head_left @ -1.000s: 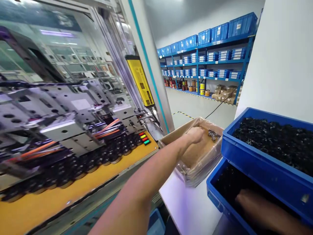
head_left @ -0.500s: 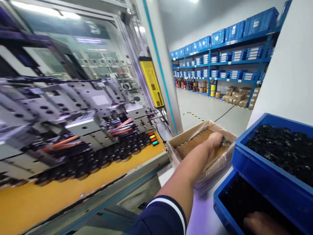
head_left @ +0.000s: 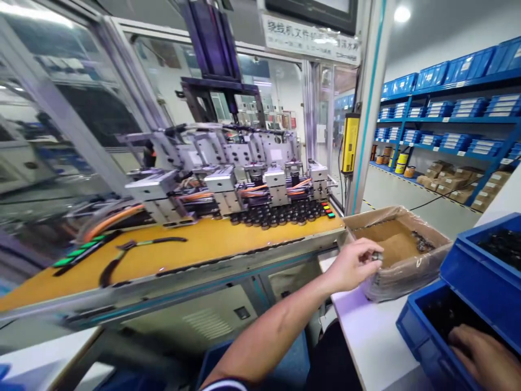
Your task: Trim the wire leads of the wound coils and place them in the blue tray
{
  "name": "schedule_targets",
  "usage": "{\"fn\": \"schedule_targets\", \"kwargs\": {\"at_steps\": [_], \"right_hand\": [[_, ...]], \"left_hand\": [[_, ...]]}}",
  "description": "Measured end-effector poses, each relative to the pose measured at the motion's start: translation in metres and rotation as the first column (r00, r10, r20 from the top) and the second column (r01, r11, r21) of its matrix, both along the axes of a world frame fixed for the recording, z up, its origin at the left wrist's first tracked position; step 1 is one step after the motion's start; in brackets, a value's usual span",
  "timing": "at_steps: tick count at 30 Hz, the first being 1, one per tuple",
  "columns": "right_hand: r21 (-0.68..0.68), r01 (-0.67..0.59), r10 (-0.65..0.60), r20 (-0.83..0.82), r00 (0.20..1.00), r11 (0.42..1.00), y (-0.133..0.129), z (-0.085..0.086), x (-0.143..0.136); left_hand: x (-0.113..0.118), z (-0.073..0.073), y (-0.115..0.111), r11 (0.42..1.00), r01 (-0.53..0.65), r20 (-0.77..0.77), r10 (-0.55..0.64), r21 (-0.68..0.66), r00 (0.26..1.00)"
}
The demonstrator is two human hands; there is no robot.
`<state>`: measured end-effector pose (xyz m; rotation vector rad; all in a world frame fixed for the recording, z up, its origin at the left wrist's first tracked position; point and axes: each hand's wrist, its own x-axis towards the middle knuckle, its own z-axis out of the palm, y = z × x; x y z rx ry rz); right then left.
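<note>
My left hand (head_left: 353, 266) is raised at the near left edge of the plastic-lined cardboard box (head_left: 401, 271). Its thumb and fingers pinch a small silvery metal part (head_left: 377, 256). Inside the box a brown sheet shows, with several similar small parts (head_left: 421, 243) in the far right corner. At lower right, my right hand (head_left: 484, 353) is at the mouth of the lower blue bin (head_left: 417, 328), which holds dark pieces. Its fingers are curled together; whatever is between them is hidden.
An upper blue bin (head_left: 468, 263) of black pieces sits over the lower one. Left stands a machine with a yellow worktop (head_left: 211, 244), bearing rows of black round parts (head_left: 280, 216) and black-handled pliers (head_left: 130, 247). A frame post (head_left: 368, 108) rises behind the box. Blue shelves (head_left: 439, 119) stand beyond.
My left hand has come out of the cardboard box toward me, now pinching a small metal part. My right hand has risen somewhat in the lower bin. The view has swung left.
</note>
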<state>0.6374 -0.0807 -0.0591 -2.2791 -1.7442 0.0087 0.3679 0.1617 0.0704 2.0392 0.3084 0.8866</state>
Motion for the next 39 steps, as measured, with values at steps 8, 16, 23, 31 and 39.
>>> {"fn": "schedule_targets", "kwargs": {"at_steps": [8,16,23,31,39], "right_hand": [[0.418,-0.371,0.312,0.204,0.928,0.829,0.031,0.133,-0.121],[0.638,-0.622,0.583,0.316,0.749,0.453,0.041,0.123,-0.197],[0.604,-0.649,0.633,0.288,0.719,0.462,0.036,0.118,-0.196],[0.6,-0.627,0.624,0.255,0.739,0.497,0.039,0.118,-0.191],[0.584,-0.655,0.678,0.227,0.699,0.48,0.042,0.116,-0.189]], "left_hand": [[-0.073,-0.044,-0.058,0.886,0.05,0.189,0.042,-0.46,0.981],[-0.09,-0.033,-0.111,0.839,0.115,0.226,0.009,-0.531,0.974],[-0.089,-0.044,-0.123,0.789,0.175,0.321,0.03,-0.589,0.946],[-0.09,-0.048,-0.12,0.711,0.197,0.317,0.038,-0.675,0.948],[-0.089,-0.049,-0.12,0.674,0.244,0.341,0.013,-0.697,0.94]]}}
